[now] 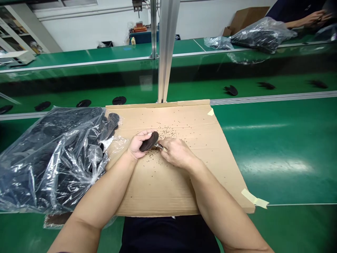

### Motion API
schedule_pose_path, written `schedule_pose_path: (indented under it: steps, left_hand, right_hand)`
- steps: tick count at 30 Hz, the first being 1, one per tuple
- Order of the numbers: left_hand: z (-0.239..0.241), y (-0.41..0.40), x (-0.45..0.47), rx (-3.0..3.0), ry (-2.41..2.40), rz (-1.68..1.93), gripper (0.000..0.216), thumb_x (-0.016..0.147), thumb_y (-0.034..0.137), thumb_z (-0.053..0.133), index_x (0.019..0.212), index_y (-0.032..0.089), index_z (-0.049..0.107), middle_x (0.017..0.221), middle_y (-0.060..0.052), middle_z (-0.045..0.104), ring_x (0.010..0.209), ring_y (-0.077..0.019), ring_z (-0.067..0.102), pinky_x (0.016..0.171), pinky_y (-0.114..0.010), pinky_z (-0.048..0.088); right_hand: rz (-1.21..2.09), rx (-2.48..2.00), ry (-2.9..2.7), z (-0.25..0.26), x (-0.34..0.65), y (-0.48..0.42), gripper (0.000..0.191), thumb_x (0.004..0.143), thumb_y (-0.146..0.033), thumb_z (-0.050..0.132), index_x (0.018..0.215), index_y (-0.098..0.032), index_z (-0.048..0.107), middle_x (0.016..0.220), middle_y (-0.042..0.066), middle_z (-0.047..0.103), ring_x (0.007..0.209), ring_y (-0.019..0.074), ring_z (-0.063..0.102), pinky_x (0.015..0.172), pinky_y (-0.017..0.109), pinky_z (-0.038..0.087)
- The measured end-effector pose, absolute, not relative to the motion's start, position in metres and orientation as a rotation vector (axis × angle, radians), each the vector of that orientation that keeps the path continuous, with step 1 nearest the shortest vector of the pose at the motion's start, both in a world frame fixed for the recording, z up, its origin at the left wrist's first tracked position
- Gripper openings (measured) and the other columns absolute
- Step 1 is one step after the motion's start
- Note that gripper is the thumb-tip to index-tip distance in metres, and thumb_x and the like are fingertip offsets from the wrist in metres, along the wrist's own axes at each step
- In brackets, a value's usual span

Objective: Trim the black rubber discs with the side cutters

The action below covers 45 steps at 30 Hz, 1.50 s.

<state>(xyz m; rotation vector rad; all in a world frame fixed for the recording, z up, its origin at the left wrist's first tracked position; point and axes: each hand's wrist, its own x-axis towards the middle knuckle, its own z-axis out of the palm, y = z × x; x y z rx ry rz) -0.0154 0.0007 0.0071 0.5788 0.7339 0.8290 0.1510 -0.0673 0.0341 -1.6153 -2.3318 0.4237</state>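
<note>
My left hand (137, 144) grips a dark, flat, rounded plastic piece (149, 141) by its edge, tilted above a cardboard sheet (168, 196). In my right hand (176, 151) are small metal nippers (160, 146), fingers wrapped round the handles, which are mostly hidden. The tip of the nippers meets the right edge of the dark piece. Many tiny dark trimmings (168, 132) lie scattered on the cardboard around both hands.
A large clear plastic bag (52, 161) full of dark pieces lies on the left. Beyond the cardboard, similar dark pieces (119, 100) lie along a green belt (195, 79). A metal post (167, 49) rises behind it. At the far right, another person's hands (314, 17) appear near a bag (263, 33).
</note>
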Motion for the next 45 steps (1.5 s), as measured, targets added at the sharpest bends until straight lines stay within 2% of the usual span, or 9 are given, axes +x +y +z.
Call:
schedule_pose_path:
  steps: [6, 12, 16, 23, 27, 29, 33, 39, 45]
  left_hand:
    - [0.007, 0.002, -0.016, 0.584, 0.736, 0.805, 0.024, 0.066, 0.013, 0.074, 0.089, 0.010, 0.067, 0.066, -0.002, 0.062, 0.041, -0.0069, 0.047, 0.035, -0.017, 0.033]
    - [0.013, 0.003, -0.018, 0.468, 0.614, 0.753, 0.016, 0.077, 0.014, 0.064, 0.093, 0.013, 0.064, 0.063, 0.002, 0.050, 0.038, -0.0038, 0.035, 0.034, -0.015, 0.021]
    - [0.016, 0.002, -0.021, 0.410, 0.564, 0.740, 0.015, 0.081, 0.015, 0.058, 0.094, 0.013, 0.065, 0.066, 0.002, 0.045, 0.040, -0.0030, 0.031, 0.035, -0.015, 0.019]
    - [0.012, 0.001, -0.018, 0.456, 0.600, 0.757, 0.020, 0.078, 0.017, 0.064, 0.098, 0.015, 0.064, 0.066, 0.002, 0.047, 0.042, -0.0038, 0.035, 0.035, -0.014, 0.021]
    - [0.007, -0.004, -0.007, 0.621, 0.727, 1.023, 0.045, 0.064, 0.019, 0.082, 0.103, 0.017, 0.060, 0.085, -0.002, 0.065, 0.069, -0.0123, 0.061, 0.060, -0.022, 0.050]
    - [0.005, -0.006, -0.004, 0.688, 0.743, 1.074, 0.056, 0.059, 0.021, 0.086, 0.107, 0.017, 0.059, 0.090, -0.003, 0.067, 0.080, -0.0158, 0.064, 0.076, -0.030, 0.053]
    - [0.001, -0.006, -0.001, 0.713, 0.726, 1.121, 0.049, 0.058, 0.022, 0.086, 0.100, 0.014, 0.062, 0.090, -0.004, 0.068, 0.086, -0.0151, 0.064, 0.084, -0.029, 0.049]
    - [-0.005, 0.000, -0.001, 0.680, 0.720, 1.159, 0.048, 0.062, 0.019, 0.082, 0.105, 0.015, 0.060, 0.096, -0.005, 0.065, 0.075, -0.0123, 0.062, 0.062, -0.023, 0.047]
    - [-0.009, 0.004, 0.003, 0.643, 0.758, 1.138, 0.043, 0.065, 0.022, 0.078, 0.103, 0.014, 0.059, 0.086, -0.003, 0.060, 0.063, -0.0099, 0.058, 0.053, -0.022, 0.042]
  right_hand:
    - [0.476, -1.611, -2.292, 0.034, 0.149, -0.068, 0.022, 0.082, -0.015, 0.050, 0.095, -0.019, 0.067, 0.088, 0.006, 0.069, 0.076, 0.0187, 0.061, 0.067, 0.027, 0.042]
    - [0.908, -1.414, -1.713, 0.025, 0.144, -0.064, 0.014, 0.083, -0.027, 0.056, 0.085, -0.020, 0.068, 0.075, -0.001, 0.065, 0.069, 0.0142, 0.058, 0.065, 0.026, 0.043]
    - [1.252, -1.327, -1.123, 0.020, 0.145, -0.060, 0.028, 0.075, -0.036, 0.064, 0.096, -0.018, 0.064, 0.063, -0.004, 0.056, 0.057, 0.0125, 0.052, 0.057, 0.026, 0.044]
    - [1.556, -1.013, -0.741, 0.028, 0.149, -0.059, 0.040, 0.068, -0.042, 0.072, 0.099, -0.017, 0.063, 0.072, -0.001, 0.060, 0.061, 0.0116, 0.056, 0.056, 0.025, 0.046]
    - [1.450, -1.045, -0.857, 0.025, 0.149, -0.059, 0.039, 0.072, -0.045, 0.072, 0.098, -0.018, 0.063, 0.071, -0.002, 0.059, 0.062, 0.0113, 0.055, 0.058, 0.025, 0.045]
    - [1.344, -1.084, -0.988, 0.021, 0.149, -0.059, 0.034, 0.072, -0.042, 0.073, 0.093, -0.017, 0.063, 0.069, -0.003, 0.057, 0.061, 0.0107, 0.052, 0.060, 0.025, 0.044]
    - [1.138, -1.211, -1.124, 0.015, 0.151, -0.055, 0.023, 0.069, -0.035, 0.071, 0.081, -0.018, 0.060, 0.065, -0.005, 0.050, 0.057, 0.0098, 0.044, 0.057, 0.025, 0.039]
    - [0.975, -1.362, -0.978, 0.022, 0.170, -0.036, 0.027, 0.065, -0.037, 0.067, 0.081, -0.019, 0.055, 0.065, -0.004, 0.051, 0.058, 0.0127, 0.047, 0.058, 0.027, 0.040]
    - [0.240, -1.492, -1.607, 0.056, 0.182, 0.011, 0.013, 0.081, -0.030, 0.053, 0.088, -0.019, 0.057, 0.075, 0.001, 0.058, 0.068, 0.0167, 0.051, 0.066, 0.031, 0.040]
